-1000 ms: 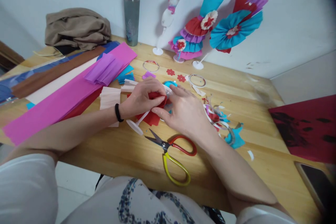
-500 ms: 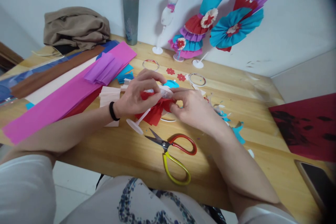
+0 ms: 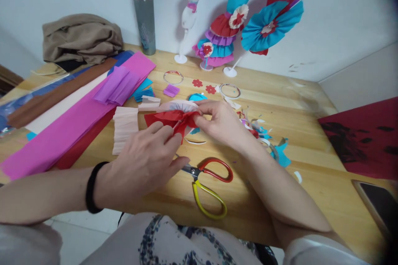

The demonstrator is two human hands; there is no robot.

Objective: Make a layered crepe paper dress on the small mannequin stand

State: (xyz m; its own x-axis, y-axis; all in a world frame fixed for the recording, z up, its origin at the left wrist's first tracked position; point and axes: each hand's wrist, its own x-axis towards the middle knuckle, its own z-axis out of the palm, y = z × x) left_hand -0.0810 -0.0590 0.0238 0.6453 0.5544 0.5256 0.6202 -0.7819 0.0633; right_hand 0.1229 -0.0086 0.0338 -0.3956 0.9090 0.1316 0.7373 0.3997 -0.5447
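My right hand (image 3: 222,124) pinches the gathered end of red crepe paper (image 3: 158,118) between thumb and fingers. Behind the red, a pale pleated crepe piece (image 3: 177,105) fans out. My left hand (image 3: 143,159) reaches in from below left, its fingers curled against the red paper's lower edge and its thumb sticking out to the right. What those fingers hold underneath is hidden, and so is the white stand. Scissors (image 3: 195,172) with one red and one yellow handle lie just right of the left thumb, blade tips covered by that hand.
At the back stand a bare white mini mannequin (image 3: 194,4), two paper-dressed ones (image 3: 222,33) (image 3: 270,25) and a steel flask (image 3: 144,20). Crepe strips (image 3: 71,120) lie left, a purple piece (image 3: 171,90) and red paper flowers (image 3: 202,86) behind, blue scraps (image 3: 281,153) and a phone (image 3: 374,207) right.
My left hand has come down and toward me, from above the red paper to its lower edge, now covering the white stand's base. The right hand keeps its pinch. The view has shifted slightly.
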